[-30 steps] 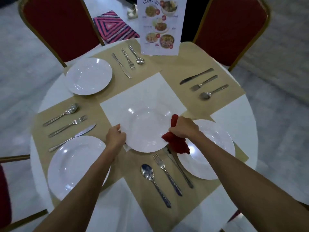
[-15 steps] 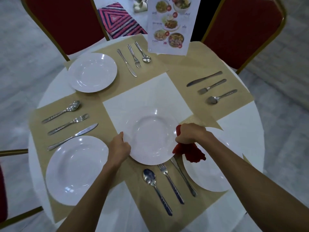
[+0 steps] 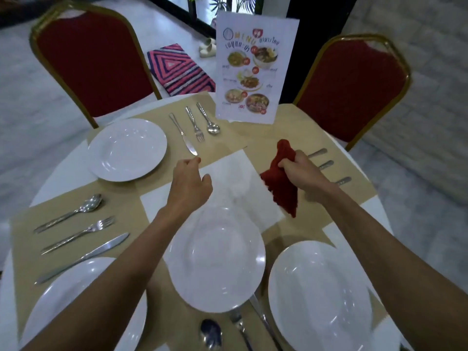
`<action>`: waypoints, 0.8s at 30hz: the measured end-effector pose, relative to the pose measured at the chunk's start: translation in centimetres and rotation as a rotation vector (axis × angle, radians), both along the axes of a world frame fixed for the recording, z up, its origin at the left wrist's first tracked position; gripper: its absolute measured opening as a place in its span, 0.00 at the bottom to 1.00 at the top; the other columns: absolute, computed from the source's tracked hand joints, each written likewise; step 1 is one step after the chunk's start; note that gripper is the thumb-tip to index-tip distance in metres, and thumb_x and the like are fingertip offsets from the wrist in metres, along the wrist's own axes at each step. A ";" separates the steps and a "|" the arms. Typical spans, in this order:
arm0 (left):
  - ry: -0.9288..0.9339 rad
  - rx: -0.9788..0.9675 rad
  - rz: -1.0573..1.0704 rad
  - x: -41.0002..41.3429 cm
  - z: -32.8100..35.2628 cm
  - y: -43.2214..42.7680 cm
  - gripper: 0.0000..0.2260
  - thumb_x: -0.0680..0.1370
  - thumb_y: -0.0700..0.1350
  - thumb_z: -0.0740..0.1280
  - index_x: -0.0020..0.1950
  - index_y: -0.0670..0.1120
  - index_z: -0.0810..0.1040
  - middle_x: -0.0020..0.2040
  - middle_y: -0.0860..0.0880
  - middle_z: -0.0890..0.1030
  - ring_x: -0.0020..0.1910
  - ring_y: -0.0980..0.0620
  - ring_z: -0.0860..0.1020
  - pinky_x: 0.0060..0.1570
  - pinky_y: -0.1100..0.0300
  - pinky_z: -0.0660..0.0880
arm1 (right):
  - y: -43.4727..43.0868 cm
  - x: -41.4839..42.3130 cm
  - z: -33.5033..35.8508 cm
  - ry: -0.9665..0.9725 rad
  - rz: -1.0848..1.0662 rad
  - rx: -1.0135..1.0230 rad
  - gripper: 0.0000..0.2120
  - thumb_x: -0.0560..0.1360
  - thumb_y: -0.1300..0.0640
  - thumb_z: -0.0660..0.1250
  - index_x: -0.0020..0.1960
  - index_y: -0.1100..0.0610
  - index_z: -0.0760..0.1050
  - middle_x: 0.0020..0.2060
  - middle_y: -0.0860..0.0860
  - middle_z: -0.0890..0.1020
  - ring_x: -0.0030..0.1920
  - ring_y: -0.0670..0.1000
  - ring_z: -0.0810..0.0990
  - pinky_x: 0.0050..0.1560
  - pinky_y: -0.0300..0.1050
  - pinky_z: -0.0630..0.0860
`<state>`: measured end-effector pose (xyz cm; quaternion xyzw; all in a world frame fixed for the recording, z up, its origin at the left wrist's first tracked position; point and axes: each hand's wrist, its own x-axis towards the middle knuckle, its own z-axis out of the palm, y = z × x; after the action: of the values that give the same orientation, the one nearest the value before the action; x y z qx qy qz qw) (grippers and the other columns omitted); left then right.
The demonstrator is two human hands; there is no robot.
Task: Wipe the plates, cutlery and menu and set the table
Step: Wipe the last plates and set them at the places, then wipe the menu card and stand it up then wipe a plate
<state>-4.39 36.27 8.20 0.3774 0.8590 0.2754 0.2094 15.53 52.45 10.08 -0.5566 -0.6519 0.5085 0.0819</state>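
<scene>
Moved: both hands are off the centre plate (image 3: 215, 259) and reach farther across.
Left hand (image 3: 188, 183): loosely curled, empty.
Right hand (image 3: 300, 171): grasps the red cloth (image 3: 279, 181).
Plate: flat on the near side; probably slippery and breakable, so take it by the rim.

The middle plate (image 3: 215, 259) lies on the table (image 3: 63, 163). Just beside it on the right lies the right plate (image 3: 320, 297). To its left and nearer is the near-left plate (image 3: 83, 300), and behind it to the left the far plate (image 3: 126, 149). Left of it a spoon (image 3: 76, 211), fork (image 3: 78, 233) and knife (image 3: 83, 257) lie in a row. Before it lie the near spoon (image 3: 211, 333), near fork (image 3: 239, 325) and near knife (image 3: 266, 325). Behind it hover the left hand (image 3: 190, 183) and, further right, the right hand (image 3: 301, 173) gripping the cloth (image 3: 281, 188). Far behind stands the menu (image 3: 255, 67).
</scene>
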 end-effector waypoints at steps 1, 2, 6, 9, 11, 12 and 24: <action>0.032 0.014 -0.025 -0.7 0.4 1.9 0.23 0.80 0.44 0.64 0.75 0.40 0.68 0.72 0.41 0.70 0.73 0.44 0.67 0.69 0.55 0.63 | 2.2 -0.7 -0.1 0.036 -0.063 0.011 0.14 0.76 0.52 0.62 0.58 0.58 0.73 0.51 0.57 0.84 0.50 0.57 0.85 0.54 0.53 0.82; 0.065 0.019 -0.047 -1.3 0.9 3.8 0.23 0.80 0.44 0.64 0.74 0.40 0.70 0.71 0.40 0.71 0.72 0.43 0.68 0.69 0.54 0.63 | 4.1 -1.4 0.1 0.059 -0.126 0.032 0.14 0.79 0.53 0.62 0.61 0.59 0.73 0.52 0.57 0.83 0.49 0.56 0.84 0.50 0.49 0.81; 0.120 0.040 -0.087 -4.2 1.9 10.7 0.20 0.80 0.43 0.65 0.71 0.40 0.73 0.67 0.38 0.75 0.68 0.41 0.72 0.65 0.54 0.67 | 11.7 -4.7 0.8 0.268 -0.316 0.021 0.11 0.84 0.61 0.57 0.65 0.59 0.72 0.47 0.58 0.83 0.42 0.53 0.83 0.41 0.46 0.78; 0.186 0.003 -0.111 -6.9 1.9 15.2 0.20 0.81 0.43 0.63 0.72 0.39 0.72 0.69 0.37 0.75 0.69 0.39 0.72 0.66 0.52 0.68 | 16.3 -6.8 0.5 0.322 -0.382 0.021 0.14 0.85 0.58 0.56 0.69 0.58 0.70 0.50 0.57 0.82 0.43 0.52 0.81 0.46 0.51 0.81; 0.208 -0.019 -0.098 -8.7 1.9 18.0 0.19 0.82 0.42 0.62 0.71 0.38 0.72 0.69 0.37 0.74 0.68 0.39 0.72 0.64 0.52 0.69 | 19.2 -8.0 -0.3 0.333 -0.392 0.031 0.15 0.84 0.53 0.57 0.69 0.57 0.70 0.55 0.59 0.81 0.51 0.57 0.83 0.54 0.57 0.82; 0.218 -0.007 -0.085 -9.3 2.2 19.3 0.15 0.82 0.41 0.61 0.67 0.37 0.73 0.67 0.37 0.76 0.65 0.39 0.73 0.59 0.52 0.69 | 20.5 -8.5 -0.7 0.325 -0.386 0.043 0.17 0.84 0.50 0.57 0.70 0.56 0.70 0.58 0.58 0.81 0.55 0.59 0.82 0.59 0.61 0.81; -0.216 0.238 0.067 -11.2 2.3 28.1 0.13 0.85 0.43 0.55 0.57 0.43 0.79 0.49 0.46 0.78 0.44 0.49 0.75 0.43 0.59 0.70 | 23.3 -11.5 -2.7 0.291 -0.209 0.167 0.23 0.86 0.50 0.56 0.80 0.54 0.62 0.72 0.53 0.74 0.71 0.56 0.74 0.72 0.53 0.71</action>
<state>-15.55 64.40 10.52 0.3389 0.8049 0.4210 0.2450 4.04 75.80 7.37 -0.5334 -0.6117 0.5163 0.2735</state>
